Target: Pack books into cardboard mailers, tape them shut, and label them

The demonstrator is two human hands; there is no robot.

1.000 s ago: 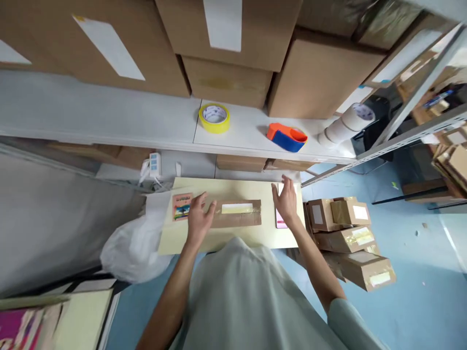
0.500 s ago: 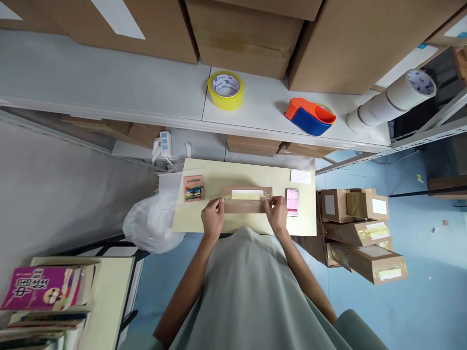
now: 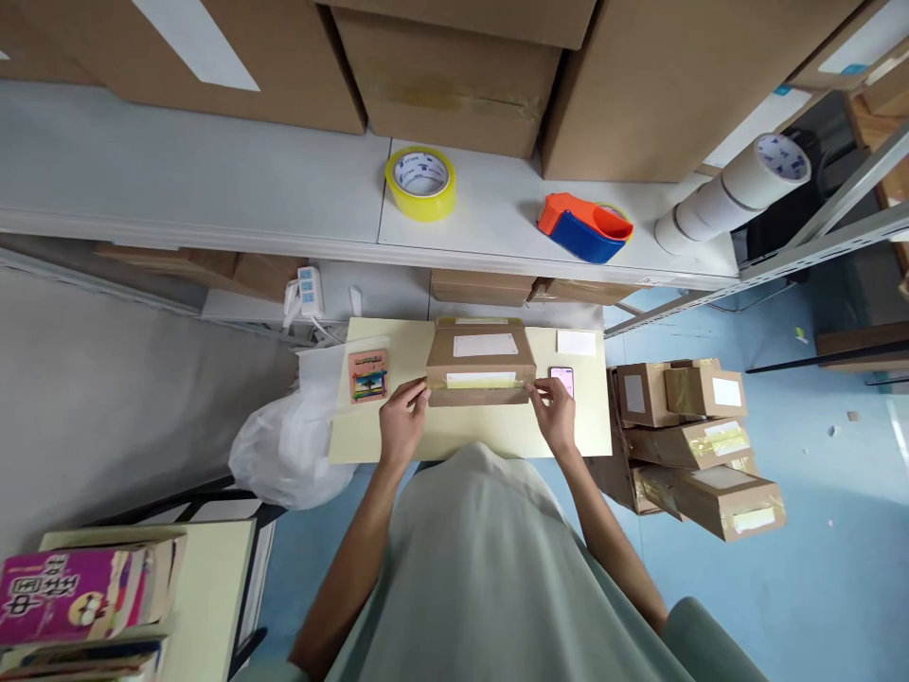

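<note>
A taped cardboard box (image 3: 441,352) lies before me, with a white label on its top and another under clear tape on the side facing me. My left hand (image 3: 402,422) is closed at the box's near left corner, thumb and fingers pinching its edge. At the opposite near corner my right hand (image 3: 557,415) grips in the same way. Close to my right fingers a phone (image 3: 562,380) with a pink screen lies partly hidden. To the left of the box is a small pink item with a colourful picture (image 3: 368,376).
The pale yellow table (image 3: 469,440) also bears a white card (image 3: 576,342). On the shelf above stand a yellow tape roll (image 3: 420,184), an orange-blue tape dispenser (image 3: 585,227) and stacked white rolls (image 3: 731,196). Taped boxes (image 3: 721,497) are piled at right; a plastic bag (image 3: 284,455) hangs left.
The box has tipped so that its labelled top now shows, with the taped side turned toward me. Both hands have moved slightly apart at its ends. My view has shifted a little.
</note>
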